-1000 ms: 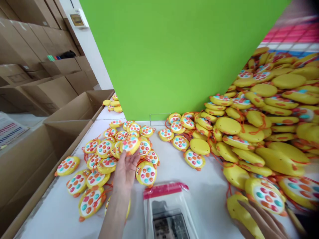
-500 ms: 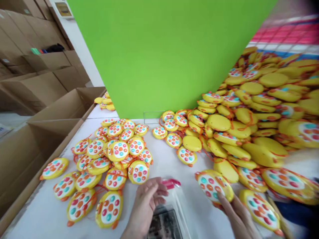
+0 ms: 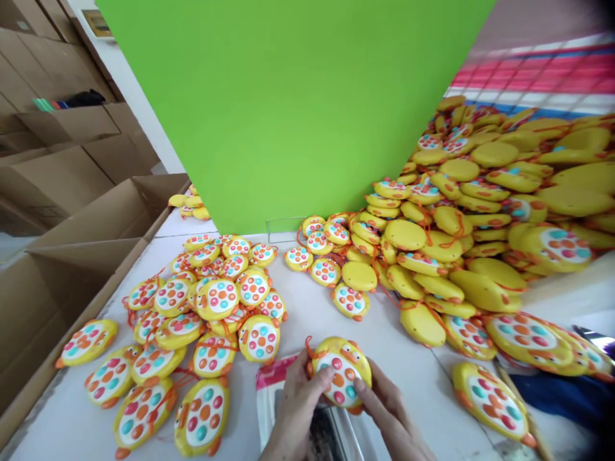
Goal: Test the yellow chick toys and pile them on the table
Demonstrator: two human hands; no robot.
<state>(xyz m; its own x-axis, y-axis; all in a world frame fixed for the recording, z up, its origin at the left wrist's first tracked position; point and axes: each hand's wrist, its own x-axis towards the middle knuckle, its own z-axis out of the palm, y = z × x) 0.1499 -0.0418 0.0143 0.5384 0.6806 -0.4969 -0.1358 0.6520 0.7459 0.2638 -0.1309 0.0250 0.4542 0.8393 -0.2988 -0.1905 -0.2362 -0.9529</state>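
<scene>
A yellow duck-shaped toy (image 3: 340, 372) with a white front and coloured round buttons is held between both hands at the lower middle. My left hand (image 3: 298, 406) grips its left side, thumb on the front. On the right side, my right hand (image 3: 390, 410) holds it with the thumb on a button. An orange cord sticks out at the toy's upper left. Beneath the hands lies a clear plastic pouch with a pink top edge (image 3: 273, 374) and a dark item inside, partly hidden.
Similar toys (image 3: 221, 298) lie in a group at left; a large heap (image 3: 461, 250) rises at right. An upright green panel (image 3: 298, 115) stands behind. An open cardboard box (image 3: 77, 269) borders the table (image 3: 307, 320) at left. One toy (image 3: 494, 400) lies at lower right.
My right hand has brought the toy left to the middle, and my left hand has closed on it too. The toy has turned upright. The view has shifted slightly.
</scene>
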